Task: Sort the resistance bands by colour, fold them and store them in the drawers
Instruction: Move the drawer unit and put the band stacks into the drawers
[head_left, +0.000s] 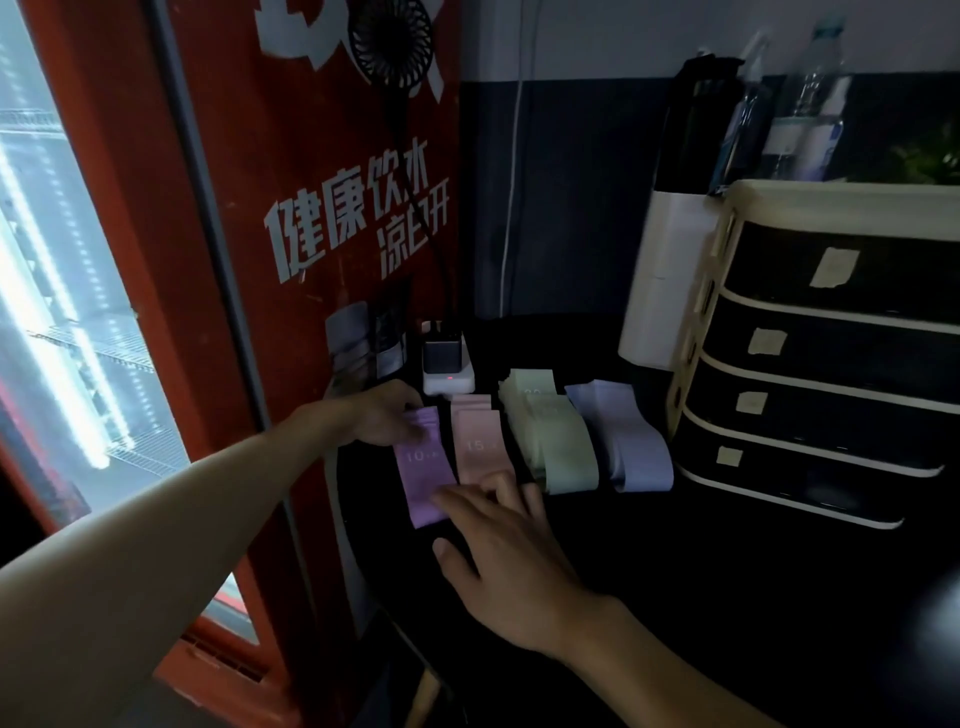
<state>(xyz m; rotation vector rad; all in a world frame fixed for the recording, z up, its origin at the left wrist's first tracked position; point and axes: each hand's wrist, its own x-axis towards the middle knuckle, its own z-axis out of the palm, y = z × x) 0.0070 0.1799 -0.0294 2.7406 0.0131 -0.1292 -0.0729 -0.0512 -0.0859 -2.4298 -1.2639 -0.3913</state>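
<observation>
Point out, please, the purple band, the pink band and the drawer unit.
purple band (422, 479): head view, below its printed 10.
pink band (478, 462): head view, below its printed 15.
drawer unit (857, 358): head view, second drawer's front.

This looks like a small shop: a tall red drinks fridge (234, 218) with a lit glass door and big white letters stands beside a dark counter (675, 571).

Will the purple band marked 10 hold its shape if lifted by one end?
Probably not: the thin purple resistance band marked 10 lies flat like ribbon, so it should droop. Likely light, being thin. Pushed, it may wrinkle rather than slide.
</observation>
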